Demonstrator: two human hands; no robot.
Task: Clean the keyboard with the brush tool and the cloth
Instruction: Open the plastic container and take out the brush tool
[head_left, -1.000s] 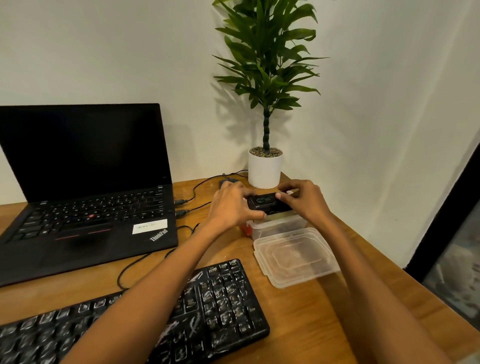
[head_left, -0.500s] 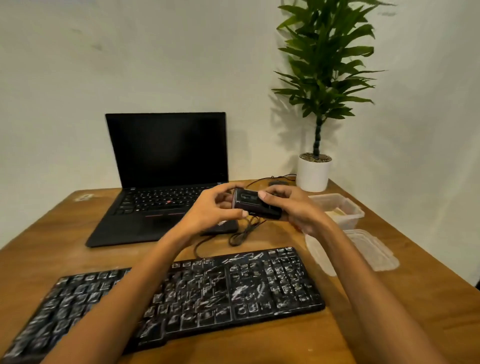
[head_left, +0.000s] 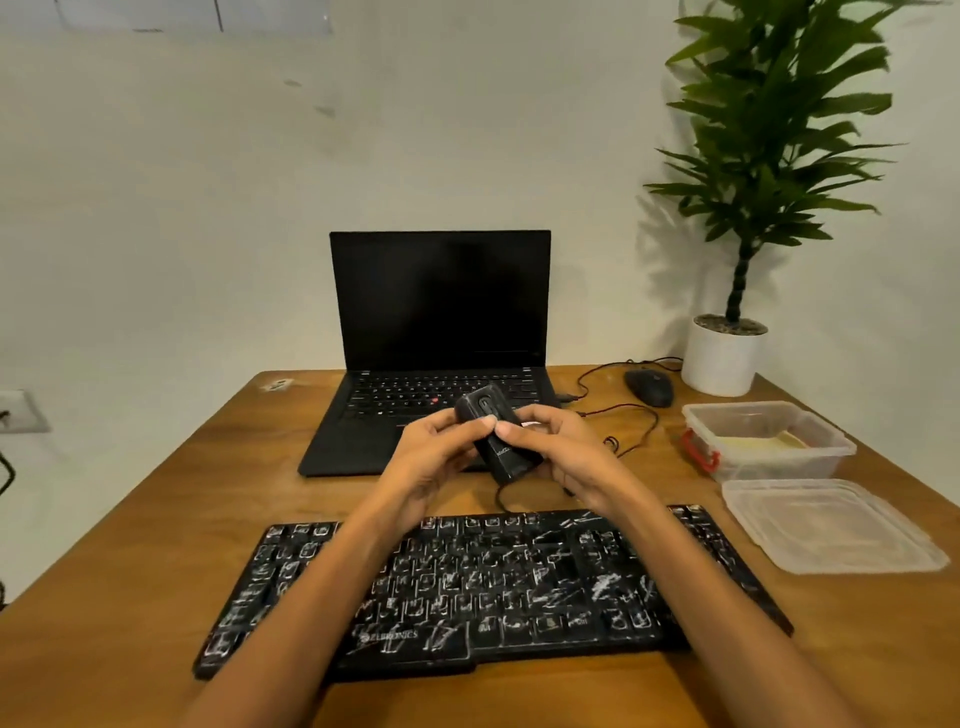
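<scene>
Both hands are wrapped round the brush tool (head_left: 509, 460), left hand (head_left: 434, 457) on its left flank and right hand (head_left: 563, 454) on its right, thumbs meeting on its top face. They hold it in the air over the desk (head_left: 156, 519), between the laptop (head_left: 441, 312) and the keyboard (head_left: 519, 571). Biggest worry from my end: the keyboard is streaked all over with white residue, and brushing away from me would flick it straight into the open laptop just behind. I'd sweep toward the near edge. Next, the keyboard lies loose, so a hard stroke with no hand bracing it could skid it. A cable runs under the hands and could snag a wrist. Smallest risk: I see no bristles out, so if the thumbs are working a slider, a slip could drop the tool onto the keys. The open box (head_left: 779, 462) at the right holds something pale, which I take for the cloth (head_left: 769, 442). The keyboard's long axis runs left to right across the desk, its right end slightly farther from me. The tool's long axis runs from near right to far left, with its far end tipped up toward the laptop.
</scene>
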